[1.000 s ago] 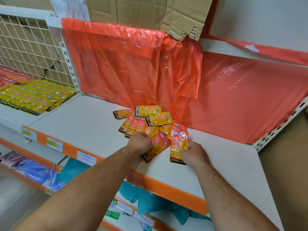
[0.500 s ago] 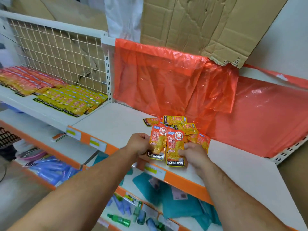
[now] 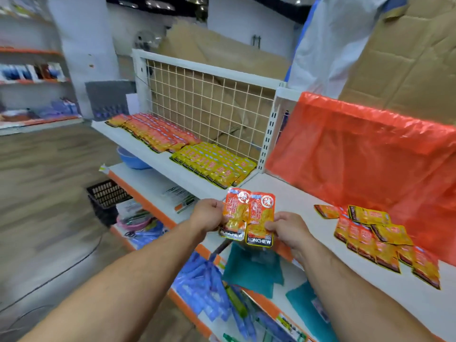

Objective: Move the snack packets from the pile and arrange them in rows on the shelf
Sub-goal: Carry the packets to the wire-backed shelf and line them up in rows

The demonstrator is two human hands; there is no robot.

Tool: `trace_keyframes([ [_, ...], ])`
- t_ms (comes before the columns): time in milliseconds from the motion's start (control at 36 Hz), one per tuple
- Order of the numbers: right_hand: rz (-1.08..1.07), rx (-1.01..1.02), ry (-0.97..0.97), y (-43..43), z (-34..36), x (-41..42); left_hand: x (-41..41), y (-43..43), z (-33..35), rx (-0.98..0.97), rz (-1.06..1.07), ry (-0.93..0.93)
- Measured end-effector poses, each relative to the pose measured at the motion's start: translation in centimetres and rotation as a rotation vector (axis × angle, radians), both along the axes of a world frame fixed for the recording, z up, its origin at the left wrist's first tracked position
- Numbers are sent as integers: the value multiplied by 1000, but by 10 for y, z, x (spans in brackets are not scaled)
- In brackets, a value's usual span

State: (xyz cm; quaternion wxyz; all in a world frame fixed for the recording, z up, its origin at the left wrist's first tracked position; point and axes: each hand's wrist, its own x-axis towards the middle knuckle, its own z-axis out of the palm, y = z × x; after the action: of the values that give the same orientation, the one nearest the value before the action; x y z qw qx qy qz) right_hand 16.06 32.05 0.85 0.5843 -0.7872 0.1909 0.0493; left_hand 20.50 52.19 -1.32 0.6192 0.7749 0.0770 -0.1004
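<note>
Two orange-red snack packets are held up side by side in front of the shelf edge. My left hand point(image 3: 209, 214) grips the left packet point(image 3: 235, 213); my right hand point(image 3: 287, 229) pinches the right packet point(image 3: 261, 218) by its lower corner. The pile of packets point(image 3: 377, 240) lies on the white shelf point(image 3: 306, 193) to my right, below the red plastic sheet. To the left, the neighbouring shelf bay holds laid-out rows of orange packets point(image 3: 155, 134) and yellow packets point(image 3: 214, 164).
A wire mesh back panel point(image 3: 209, 107) stands behind the rows, with cardboard point(image 3: 407, 65) above the red plastic sheet point(image 3: 357, 149). Lower shelves hold blue packs point(image 3: 204, 287) and teal items point(image 3: 254, 270). A black basket point(image 3: 108, 196) sits on the floor at left.
My view has swung left toward the bay with the rows. Both hands lifted the two packets off the pile and carried them left; the pile now lies off to the right.
</note>
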Motion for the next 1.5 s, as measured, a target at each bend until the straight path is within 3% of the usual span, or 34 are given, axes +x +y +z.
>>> trace_keyframes([
  [361, 246, -104, -59, 138, 0, 98, 51, 140, -14, -77, 252, 14],
  [917, 580, -62, -86, 313, -18, 345, 229, 309, -8, 0, 571, -7],
  [1139, 624, -70, -100, 385, -21, 410, 291, 381, -18, -46, 631, 10],
  [1500, 443, -121, -123, 502, -24, 502, 414, 510, -13, 30, 455, -23],
])
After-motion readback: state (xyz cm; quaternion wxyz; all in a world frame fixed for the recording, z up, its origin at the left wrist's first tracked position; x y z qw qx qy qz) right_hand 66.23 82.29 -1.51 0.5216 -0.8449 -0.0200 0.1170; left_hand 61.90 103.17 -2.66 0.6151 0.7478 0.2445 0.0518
